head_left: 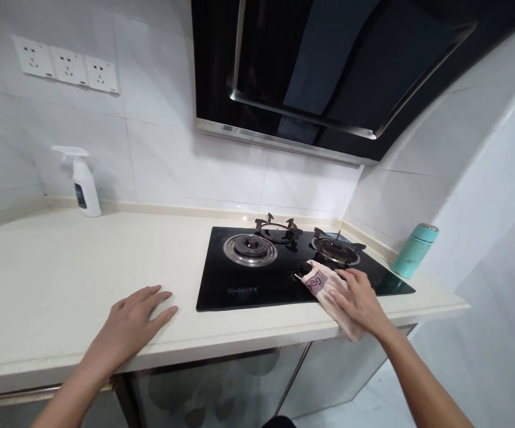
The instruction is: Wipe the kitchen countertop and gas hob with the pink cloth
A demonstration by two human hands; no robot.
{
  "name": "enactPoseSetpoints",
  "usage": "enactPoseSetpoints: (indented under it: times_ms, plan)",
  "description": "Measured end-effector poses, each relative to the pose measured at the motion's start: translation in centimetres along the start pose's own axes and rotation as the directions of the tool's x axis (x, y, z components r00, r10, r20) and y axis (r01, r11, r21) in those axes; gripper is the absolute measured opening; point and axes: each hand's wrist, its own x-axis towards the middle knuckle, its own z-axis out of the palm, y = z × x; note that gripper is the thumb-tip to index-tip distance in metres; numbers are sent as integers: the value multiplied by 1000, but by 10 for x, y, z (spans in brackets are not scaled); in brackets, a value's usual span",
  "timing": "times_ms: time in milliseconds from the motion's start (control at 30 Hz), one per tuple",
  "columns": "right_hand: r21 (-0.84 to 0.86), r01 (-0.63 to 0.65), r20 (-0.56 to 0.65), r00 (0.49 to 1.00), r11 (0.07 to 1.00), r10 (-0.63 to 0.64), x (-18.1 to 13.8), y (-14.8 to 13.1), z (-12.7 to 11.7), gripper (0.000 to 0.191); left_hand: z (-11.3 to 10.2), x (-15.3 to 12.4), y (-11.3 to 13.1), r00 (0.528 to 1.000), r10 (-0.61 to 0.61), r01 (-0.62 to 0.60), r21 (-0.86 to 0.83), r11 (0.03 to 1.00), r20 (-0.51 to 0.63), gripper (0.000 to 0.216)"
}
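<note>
While partly atop cooktop (279, 290), cloth (322, 291) under right fingers (357, 276).

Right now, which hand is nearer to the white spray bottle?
Left. The left hand is at the counter, in front and right of the spray bottle; the right hand is farther right, on the cloth at the stove.

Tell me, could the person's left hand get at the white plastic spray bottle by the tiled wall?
Probably yes, with a forward stretch: the left hand holds nothing, and only smooth cream countertop lies between it and the spray bottle.
</note>
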Motion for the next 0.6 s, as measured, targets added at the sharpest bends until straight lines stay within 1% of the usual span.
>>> enactPoseSetpoints:
  times_ms: [67, 133, 200, 233, 300, 367, 433, 467, 500, 533, 567, 600]
  plan:
    - [-100, 6, 84, 997, 995, 2, 12, -19, 15, 57, -1, 1, 0, 1000, -9, 9, 12, 1000, 10, 63]
    - [-207, -11, 133, 990, 978, 40, 18, -37, 27, 52, -3, 2, 0, 1000, -4, 4, 25, 1000, 21, 62]
    - [-273, -17, 110, 993, 962, 49, 17, -54, 31, 46, -5, 3, 0, 1000, 8, -9, 36, 999, 25, 61]
    - [-272, -6, 104, 994, 962, 35, 14, -61, 30, 42, -5, 4, -1, 1000, 15, -16, 41, 999, 25, 61]
    - [-202, 55, 131, 991, 978, -28, 5, -78, 26, 33, -4, 5, -3, 999, 21, -22, 53, 998, 27, 61]
    - [-75, 174, 181, 971, 982, -158, -4, -98, 22, 28, 0, 7, -7, 999, 12, -14, 66, 998, 34, 61]
    - [50, 327, 224, 917, 944, -330, -9, -116, 22, 28, 4, 9, -12, 999, -5, 2, 81, 997, 36, 62]
    - [91, 386, 234, 888, 918, -396, -10, -122, 23, 29, 5, 10, -15, 999, -7, 4, 85, 996, 32, 62]
    - [115, 423, 240, 866, 899, -438, -9, -126, 24, 30, 7, 11, -17, 1000, -7, 5, 86, 996, 23, 62]
    - [128, 438, 239, 857, 890, -457, -8, -125, 26, 30, 8, 12, -19, 1000, -5, 4, 82, 997, 15, 61]
    - [133, 433, 233, 861, 892, -453, -6, -121, 27, 31, 8, 12, -21, 1000, -1, 1, 74, 997, 7, 61]
    - [131, 411, 221, 875, 902, -431, -3, -112, 27, 31, 8, 12, -23, 1000, 5, -5, 63, 998, 7, 61]
